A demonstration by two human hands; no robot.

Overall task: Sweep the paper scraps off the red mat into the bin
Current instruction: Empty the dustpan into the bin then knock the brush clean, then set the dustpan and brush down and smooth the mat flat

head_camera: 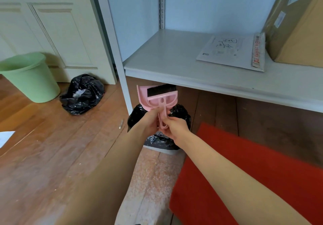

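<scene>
A pink dustpan [144,99] with nested brush [161,90] is gripped at the handles by the left hand [151,120] and right hand [176,127], above the black-lined bin [182,115]. The red mat [248,165] is spread at 4 o'clock.

Wooden floorboards [43,155] run to a cream panelled door [66,38] at the left. A white shelf [166,55] stands against a pale blue wall [209,3]; a cardboard box [297,32] sits at its right edge, a white envelope [230,52] just beside it.
</scene>
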